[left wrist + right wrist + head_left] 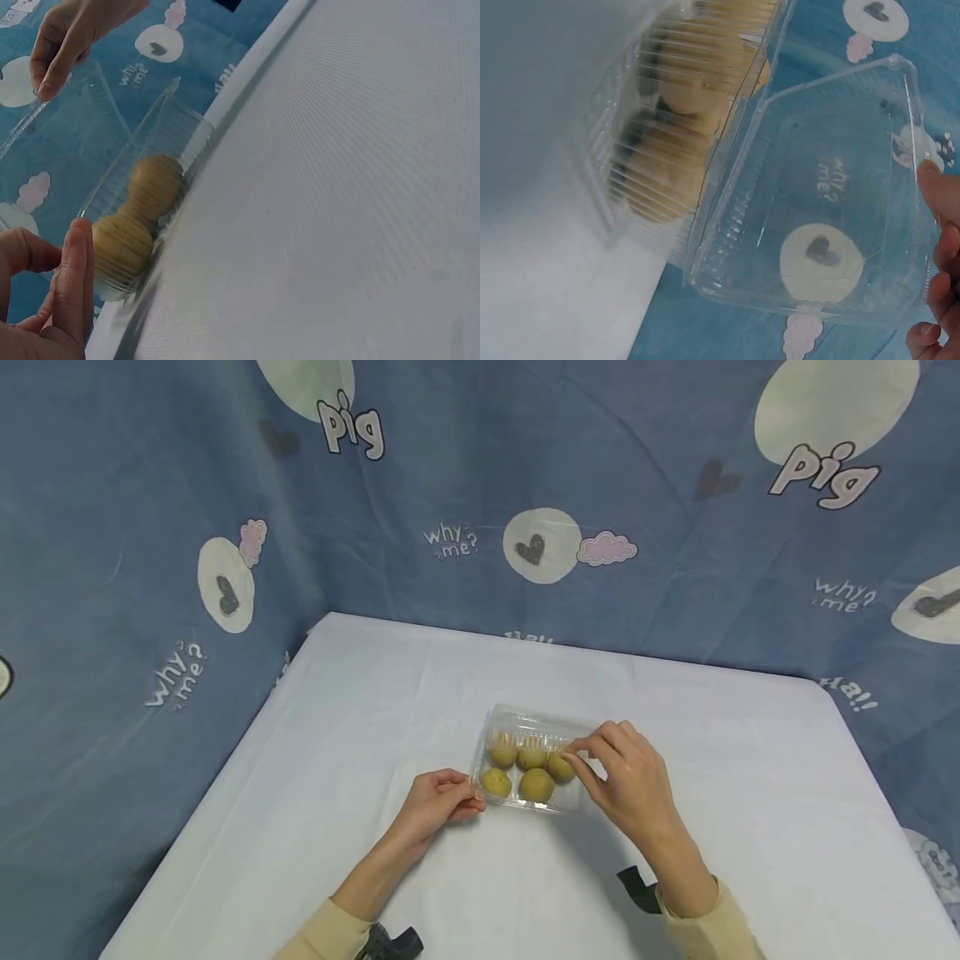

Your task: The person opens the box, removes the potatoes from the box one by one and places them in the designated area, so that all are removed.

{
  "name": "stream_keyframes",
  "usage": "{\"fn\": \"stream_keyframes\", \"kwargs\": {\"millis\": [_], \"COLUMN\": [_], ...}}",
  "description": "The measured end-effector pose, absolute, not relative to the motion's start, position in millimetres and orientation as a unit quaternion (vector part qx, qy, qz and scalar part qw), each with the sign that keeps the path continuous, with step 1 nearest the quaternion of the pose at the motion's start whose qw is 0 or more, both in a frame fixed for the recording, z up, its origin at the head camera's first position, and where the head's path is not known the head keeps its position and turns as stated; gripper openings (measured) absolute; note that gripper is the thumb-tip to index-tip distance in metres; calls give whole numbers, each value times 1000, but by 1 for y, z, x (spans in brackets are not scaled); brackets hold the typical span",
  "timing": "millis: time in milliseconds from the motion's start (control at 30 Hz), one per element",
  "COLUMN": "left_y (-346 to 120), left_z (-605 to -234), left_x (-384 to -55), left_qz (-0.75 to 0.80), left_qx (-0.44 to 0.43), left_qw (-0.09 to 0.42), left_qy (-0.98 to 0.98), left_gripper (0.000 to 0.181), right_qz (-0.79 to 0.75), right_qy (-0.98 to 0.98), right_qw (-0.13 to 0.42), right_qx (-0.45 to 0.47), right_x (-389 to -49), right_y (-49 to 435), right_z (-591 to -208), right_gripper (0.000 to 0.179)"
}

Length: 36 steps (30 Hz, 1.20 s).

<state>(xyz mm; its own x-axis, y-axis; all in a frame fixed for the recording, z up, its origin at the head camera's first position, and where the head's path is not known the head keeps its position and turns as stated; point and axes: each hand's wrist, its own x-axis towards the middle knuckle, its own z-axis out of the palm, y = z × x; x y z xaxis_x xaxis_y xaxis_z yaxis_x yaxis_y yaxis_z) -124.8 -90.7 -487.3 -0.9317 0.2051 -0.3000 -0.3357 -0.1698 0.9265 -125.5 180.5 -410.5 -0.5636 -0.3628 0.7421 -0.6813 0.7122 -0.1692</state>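
While pinching the lid (pixel 832 202) by its raised edge with right fingers (pixel 587 776), grips with left fingers (pixel 73 268) the lower-left corner of the box (pixel 517 803) lying lengthwise left-to-right between both, just below frame centre.

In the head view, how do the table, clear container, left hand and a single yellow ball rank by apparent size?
Largest to smallest:
1. Table
2. Clear container
3. Left hand
4. Yellow ball

Soft light is falling on the white cloth (pixel 405 693), and the right arm (pixel 678 868) is casting a faint shadow. Glints are edging the clear lid (pixel 817 187). Fine moiré is rippling across the left-wrist view; the right-wrist view's upper left is apparently blurring.
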Motion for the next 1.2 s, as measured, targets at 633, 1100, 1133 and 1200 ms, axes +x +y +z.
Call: {"fn": "stream_keyframes", "kwargs": {"millis": [633,1100,1133,1200], "left_y": [-87,-84,-84,-83], "left_z": [-485,-484,-483,-483], "left_x": [-120,-121,-121,-121], "left_qz": [747,763,763,763], "left_qx": [-60,-50,-51,-53], "left_qw": [227,207,205,202], "left_qy": [622,610,611,611], "left_gripper": [24,21,22,24], "right_qz": [287,311,318,332], "right_qy": [-855,-928,-929,-927], "right_qw": [357,166,153,135], "right_qx": [243,116,112,108], "right_x": [-135,-109,-109,-108], "right_y": [194,217,218,218], "right_z": [-409,-444,-446,-451], "right_gripper": [49,27,28,28]}}
